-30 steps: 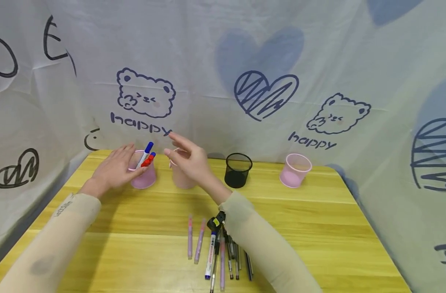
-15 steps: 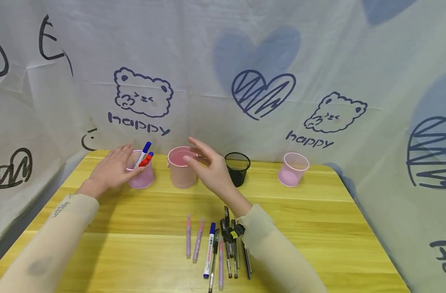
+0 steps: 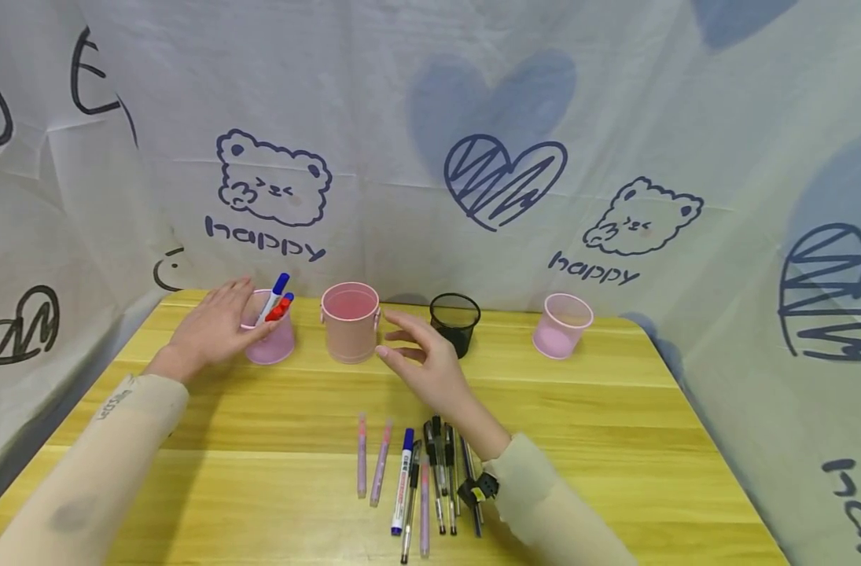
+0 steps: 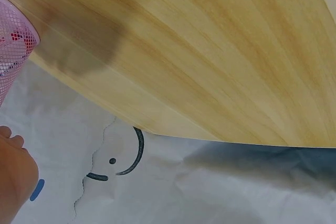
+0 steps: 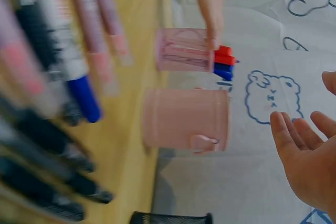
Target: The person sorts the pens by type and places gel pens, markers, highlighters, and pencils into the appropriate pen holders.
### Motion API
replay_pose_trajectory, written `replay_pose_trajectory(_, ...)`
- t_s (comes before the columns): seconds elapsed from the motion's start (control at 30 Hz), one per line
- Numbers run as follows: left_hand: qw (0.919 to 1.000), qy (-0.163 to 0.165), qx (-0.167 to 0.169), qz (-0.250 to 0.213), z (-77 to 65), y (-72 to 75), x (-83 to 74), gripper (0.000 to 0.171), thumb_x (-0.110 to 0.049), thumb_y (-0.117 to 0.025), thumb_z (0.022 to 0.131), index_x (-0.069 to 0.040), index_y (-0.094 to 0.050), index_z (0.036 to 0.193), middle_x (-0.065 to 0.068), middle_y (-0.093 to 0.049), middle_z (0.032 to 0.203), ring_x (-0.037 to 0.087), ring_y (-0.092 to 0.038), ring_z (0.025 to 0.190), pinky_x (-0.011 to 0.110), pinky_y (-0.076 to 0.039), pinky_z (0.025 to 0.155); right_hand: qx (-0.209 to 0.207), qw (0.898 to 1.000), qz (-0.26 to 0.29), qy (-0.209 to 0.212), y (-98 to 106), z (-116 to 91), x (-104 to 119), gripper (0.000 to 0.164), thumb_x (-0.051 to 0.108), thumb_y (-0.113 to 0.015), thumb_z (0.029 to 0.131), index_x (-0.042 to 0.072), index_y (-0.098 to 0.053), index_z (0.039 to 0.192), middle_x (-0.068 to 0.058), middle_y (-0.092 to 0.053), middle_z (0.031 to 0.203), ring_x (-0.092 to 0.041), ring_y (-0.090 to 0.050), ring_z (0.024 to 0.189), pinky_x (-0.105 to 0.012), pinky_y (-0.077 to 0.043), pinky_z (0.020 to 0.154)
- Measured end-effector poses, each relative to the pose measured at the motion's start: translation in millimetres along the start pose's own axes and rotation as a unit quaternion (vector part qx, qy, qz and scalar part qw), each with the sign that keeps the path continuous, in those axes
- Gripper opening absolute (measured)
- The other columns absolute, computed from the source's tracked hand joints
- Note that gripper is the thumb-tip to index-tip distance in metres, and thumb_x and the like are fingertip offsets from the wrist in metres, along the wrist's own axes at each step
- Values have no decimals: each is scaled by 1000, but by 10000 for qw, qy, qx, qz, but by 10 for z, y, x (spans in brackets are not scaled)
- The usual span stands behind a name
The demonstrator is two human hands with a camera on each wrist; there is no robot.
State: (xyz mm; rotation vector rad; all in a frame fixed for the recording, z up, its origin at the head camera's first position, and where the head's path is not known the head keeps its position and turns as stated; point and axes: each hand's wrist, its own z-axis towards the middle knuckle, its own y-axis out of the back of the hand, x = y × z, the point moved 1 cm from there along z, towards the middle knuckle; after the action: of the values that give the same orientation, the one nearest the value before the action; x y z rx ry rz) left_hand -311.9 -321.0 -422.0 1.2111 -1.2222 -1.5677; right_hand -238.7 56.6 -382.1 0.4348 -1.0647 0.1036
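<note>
My left hand (image 3: 214, 326) rests at the left rim of a pink mesh pen cup (image 3: 269, 347), fingers straight and thumb across its front. A blue-capped marker (image 3: 272, 297) and red markers (image 3: 280, 307) stick up out of that cup; its rim is partly hidden by the hand. In the left wrist view the cup's mesh side (image 4: 13, 51) shows at the edge. My right hand (image 3: 430, 365) holds nothing; its fingers are loosely bent in the air, just right of a solid pink bucket (image 3: 351, 334) with small side handles. The black mesh cup (image 3: 456, 330) stands behind that hand.
Another pink cup (image 3: 561, 330) stands at the back right. Toward the front lie pink pens (image 3: 362, 460), a blue-capped whiteboard marker (image 3: 402, 483) and several black pens (image 3: 440, 468) on the wooden table (image 3: 260, 487). A printed cloth (image 3: 388, 212) hangs behind the table's back edge.
My right hand has moved right and toward me, from over the solid pink bucket to beside it, uncovering the bucket. The left hand stays at the pink mesh cup.
</note>
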Motion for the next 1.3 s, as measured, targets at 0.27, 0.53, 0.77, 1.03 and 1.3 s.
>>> replay_pose_trajectory(0.27, 10000, 15, -35, -47, 0, -14, 8, 106, -73, -42, 100, 8, -15, 162, 29, -13, 170, 51, -12, 155, 62, -8, 127, 357, 9986, -187, -332, -1, -281, -183, 50, 14, -72, 99, 7, -58, 147, -13, -56, 147, -33, -66, 119, -35, -60, 95)
replay_pose_trajectory(0.53, 9999, 34, -104, -85, -2, -26, 24, 107, -75, -42, 99, 8, -18, 162, 29, -14, 170, 50, -13, 155, 62, -9, 127, 879, 9918, -732, -576, 61, -477, -305, 56, 17, -74, 99, 6, -53, 149, -15, -56, 145, -30, -68, 111, -31, -61, 90)
replay_pose_trajectory(0.77, 10000, 53, -24, -50, -12, 8, -21, 106, -74, -41, 99, 7, -15, 163, 29, -13, 170, 50, -13, 156, 61, -8, 127, 1302, 9817, -1181, -731, 112, -591, -372, 60, 19, -75, 98, 4, -51, 150, -16, -56, 140, -24, -67, 107, -26, -60, 85)
replay_pose_trajectory(1.03, 10000, 67, -7, -37, -7, 0, -11, 108, -76, -41, 98, 8, -17, 162, 29, -13, 170, 50, -13, 155, 62, -9, 127, 1896, 9651, -1443, -1089, 103, -679, -398, 63, 13, -78, 94, -2, -50, 148, -19, -54, 136, -26, -64, 105, -20, -58, 81)
replay_pose_trajectory(1.3, 10000, 57, 5, -47, -8, -1, -2, 108, -75, -42, 99, 8, -15, 163, 29, -12, 170, 50, -12, 156, 62, -8, 127, 2140, 9537, -1888, -947, 85, -714, -443, 64, 16, -83, 91, -3, -55, 144, -16, -59, 125, -18, -62, 89, -19, -56, 74)
